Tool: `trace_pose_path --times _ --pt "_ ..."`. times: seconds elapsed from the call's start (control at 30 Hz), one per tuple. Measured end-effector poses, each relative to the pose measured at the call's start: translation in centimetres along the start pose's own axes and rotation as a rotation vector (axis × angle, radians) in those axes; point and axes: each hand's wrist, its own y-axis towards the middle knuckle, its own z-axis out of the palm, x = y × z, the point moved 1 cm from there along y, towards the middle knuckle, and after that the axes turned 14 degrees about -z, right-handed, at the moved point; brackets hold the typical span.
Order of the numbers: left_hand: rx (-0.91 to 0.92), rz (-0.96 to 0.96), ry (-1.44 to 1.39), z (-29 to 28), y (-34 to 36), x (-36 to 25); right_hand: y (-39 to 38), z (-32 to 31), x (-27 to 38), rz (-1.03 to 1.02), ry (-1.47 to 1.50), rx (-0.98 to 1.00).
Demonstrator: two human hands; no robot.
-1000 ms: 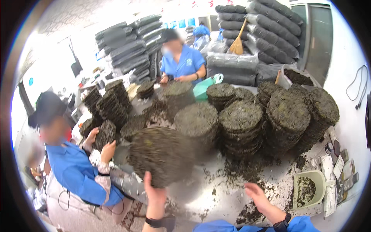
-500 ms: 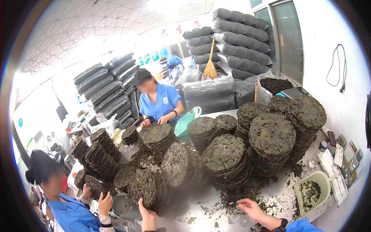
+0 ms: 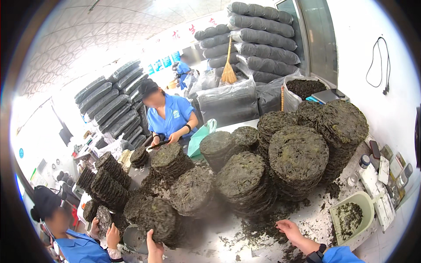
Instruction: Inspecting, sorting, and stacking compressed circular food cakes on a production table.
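My left hand [image 3: 154, 249] is at the lower middle, against the near edge of a tilted stack of dried seaweed discs [image 3: 158, 219]. Its thumb points up along the rim, while the other fingers are partly hidden by the stack. Over the white tabletop [image 3: 223, 252] to the right, my right hand [image 3: 289, 230] holds nothing, its fingers loosely stretched to the left. Below it lie dark seaweed scraps [image 3: 267, 223]. Round seaweed stacks stand just beyond my hands, including a greyish, leaning one [image 3: 190, 190] and a thick dark-green one [image 3: 243, 179].
A pale green dustpan [image 3: 370, 206] with scraps lies at the right, beside a white box [image 3: 375, 188]. Taller seaweed stacks [image 3: 298, 153] fill the right side. One co-worker [image 3: 83, 247] handles a disc next to a grey container [image 3: 136, 239]; another [image 3: 169, 116] stands across the table.
The view has shifted, so most things sit further left. The co-worker across the table now has a dark flat thing in hand. My left hand stays at the tilted stack; my right hand stays empty.
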Motion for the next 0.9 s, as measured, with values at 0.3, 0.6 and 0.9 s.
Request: trace_pose_path --times 0.3,0.6,0.9 --pt "0.008 -0.076 -0.028 0.6 -0.6 1.7 0.7 -0.9 -1.2 0.038 0.023 0.012" --pt "0.085 -0.036 -0.039 -0.7 -1.9 1.5 2.1 -0.9 0.1 -0.055 0.0 0.034" --pt "0.029 0.032 -0.131 -0.3 -2.9 2.9 3.5 0.3 -0.6 -0.028 -0.058 0.058"
